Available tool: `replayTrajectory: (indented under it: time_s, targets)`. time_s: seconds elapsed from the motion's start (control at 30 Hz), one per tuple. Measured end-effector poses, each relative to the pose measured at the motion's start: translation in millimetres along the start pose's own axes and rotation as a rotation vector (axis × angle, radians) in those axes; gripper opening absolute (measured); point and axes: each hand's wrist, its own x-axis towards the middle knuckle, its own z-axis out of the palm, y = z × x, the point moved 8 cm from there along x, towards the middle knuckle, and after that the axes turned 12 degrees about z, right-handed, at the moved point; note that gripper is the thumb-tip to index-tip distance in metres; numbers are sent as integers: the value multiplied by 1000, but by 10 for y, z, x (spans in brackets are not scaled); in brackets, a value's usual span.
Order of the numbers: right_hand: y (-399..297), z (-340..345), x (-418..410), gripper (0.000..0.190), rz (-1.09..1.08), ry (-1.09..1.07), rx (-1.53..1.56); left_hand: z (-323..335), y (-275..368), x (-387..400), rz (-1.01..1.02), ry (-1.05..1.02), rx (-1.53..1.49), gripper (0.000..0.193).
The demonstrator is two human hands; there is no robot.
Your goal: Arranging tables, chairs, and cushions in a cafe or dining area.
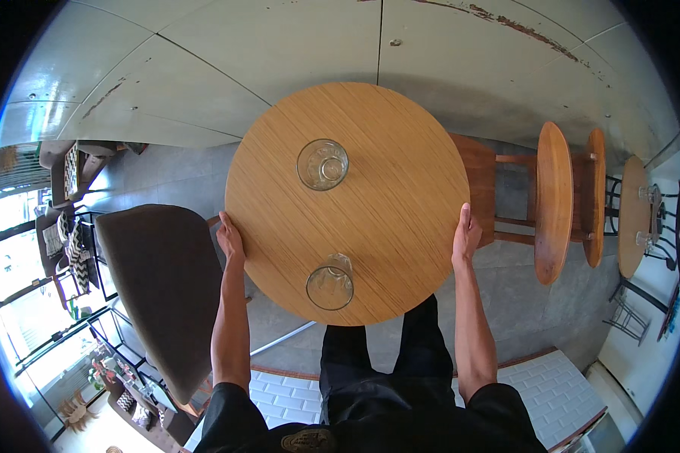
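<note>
Before me is a round wooden table [385, 215] with a striped grain. My left hand [230, 235] holds its left edge, the thumb lying along the rim. On the opposite edge my right hand [466, 235] grips in the same way, thumb up and fingers partly hidden against the side. Two clear glass tumblers stand upright on the tabletop between my hands. The far glass [322, 164] is left of the middle, while the near glass [330, 286] is close to the edge by my legs. Neither hand touches a glass.
A dark upholstered chair [161, 283] stands close by my left arm. To the right are wooden chairs [554, 204], and beyond them another table [630, 221] with glassware. A worn panelled wall [317, 51] rises behind the tabletop. White brick tiles [549, 390] lie behind me.
</note>
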Motion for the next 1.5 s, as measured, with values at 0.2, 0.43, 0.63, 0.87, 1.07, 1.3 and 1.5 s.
replayTrajectory:
  time_s: [0.2, 0.43, 0.63, 0.87, 1.07, 1.3, 1.5]
  targets:
    - [-6, 30, 50, 56, 6, 11, 25, 57, 137, 143, 28, 15, 0, 68]
    - [-22, 49, 41, 57, -20, 68, 37, 81, 223, 298, 51, 70, 61, 77]
    - [-72, 24, 35, 55, 34, 83, 61, 170, 370, 331, 85, 45, 117, 80]
    - [-73, 80, 40, 55, 34, 58, 53, 150, 202, 489, 117, 71, 69, 82]
    - [-14, 57, 65, 52, 5, 55, 6, 226, 249, 415, 84, -16, 26, 78]
    - [-122, 184, 46, 55, -34, -93, 111, 281, 394, 429, 244, -20, -262, 61]
    - [-137, 120, 135, 69, -60, -226, -39, 286, 358, 98, 322, -41, -311, 51]
